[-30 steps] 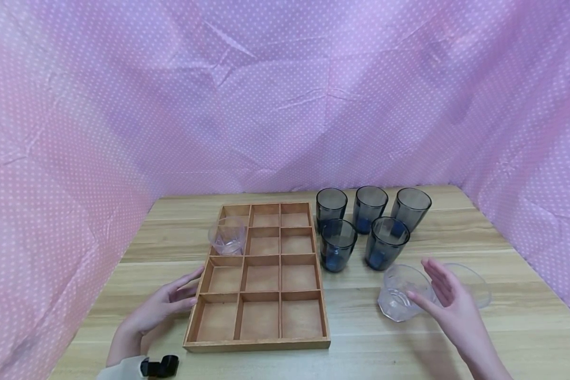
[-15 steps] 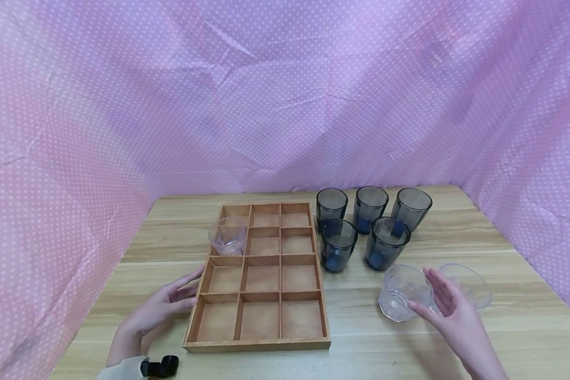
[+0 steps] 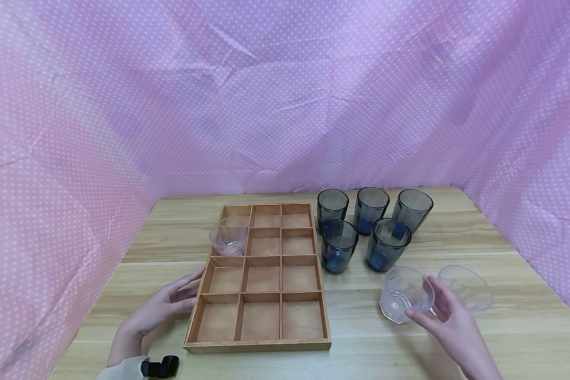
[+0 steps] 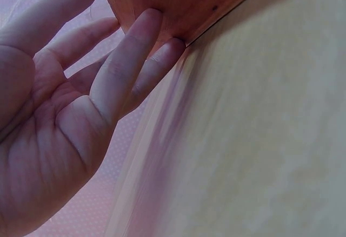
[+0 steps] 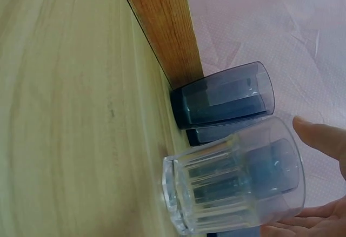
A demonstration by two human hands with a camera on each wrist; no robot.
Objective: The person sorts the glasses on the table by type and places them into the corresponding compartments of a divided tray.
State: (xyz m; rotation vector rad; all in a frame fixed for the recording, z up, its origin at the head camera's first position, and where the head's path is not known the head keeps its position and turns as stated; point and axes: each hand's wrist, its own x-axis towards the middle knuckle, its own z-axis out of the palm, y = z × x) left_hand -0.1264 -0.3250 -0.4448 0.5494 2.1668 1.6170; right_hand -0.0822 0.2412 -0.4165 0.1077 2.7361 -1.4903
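Note:
In the head view, a wooden tray (image 3: 261, 273) divided into several compartments lies on the table. My left hand (image 3: 159, 306) rests its fingertips against the tray's left side; the left wrist view shows the fingers (image 4: 127, 59) extended onto the wood. One clear glass (image 3: 228, 238) stands in the tray's left column. At the right, my right hand (image 3: 451, 322) is around the near side of another clear glass (image 3: 396, 301), thumb and fingers spread to either side. In the right wrist view a small gap shows between the thumb (image 5: 319, 137) and that glass's rim.
Several dark blue-grey glasses (image 3: 339, 245) stand close together right of the tray. Another clear glass (image 3: 470, 290) is just behind my right hand. Pink dotted cloth (image 3: 285, 105) hangs around the wooden table (image 3: 361, 348).
My right hand has moved slightly lower and left toward the clear glass, its thumb and fingers drawing nearer to it. The left hand and the tray have stayed still.

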